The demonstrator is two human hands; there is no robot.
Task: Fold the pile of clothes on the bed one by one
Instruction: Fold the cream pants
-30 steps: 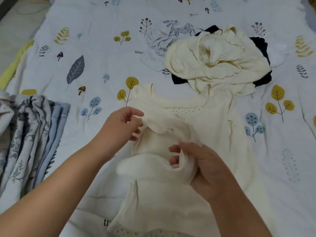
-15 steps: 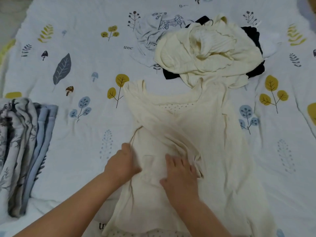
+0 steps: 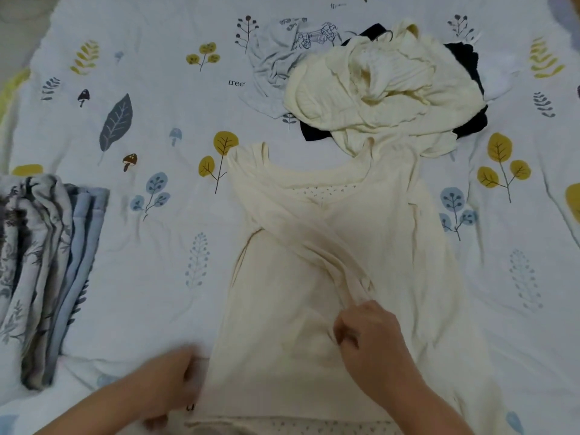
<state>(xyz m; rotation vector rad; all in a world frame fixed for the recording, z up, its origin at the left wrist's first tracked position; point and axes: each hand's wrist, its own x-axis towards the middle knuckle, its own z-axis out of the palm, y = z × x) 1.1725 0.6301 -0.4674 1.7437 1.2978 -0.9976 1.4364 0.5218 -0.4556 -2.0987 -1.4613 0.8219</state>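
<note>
A cream long-sleeved top [image 3: 392,233] lies flat on the bed in front of me, neckline away from me, one sleeve folded diagonally across its chest. My right hand [image 3: 370,337] pinches the cuff end of that sleeve on the middle of the top. My left hand [image 3: 175,381], blurred, is at the top's lower left edge with fingers curled against the fabric. Beyond the top sits the unfolded pile [image 3: 386,86]: a cream garment on top of black and pale grey ones.
A stack of folded patterned and blue clothes [image 3: 47,271] lies at the left edge. The leaf-printed bedsheet [image 3: 150,127] covers the whole bed. Its left edge and the floor show at the upper left.
The sleeve was lifted between both hands, then laid across the chest. My left hand has slid down to the lower left hem; my right hand now pinches the cuff.
</note>
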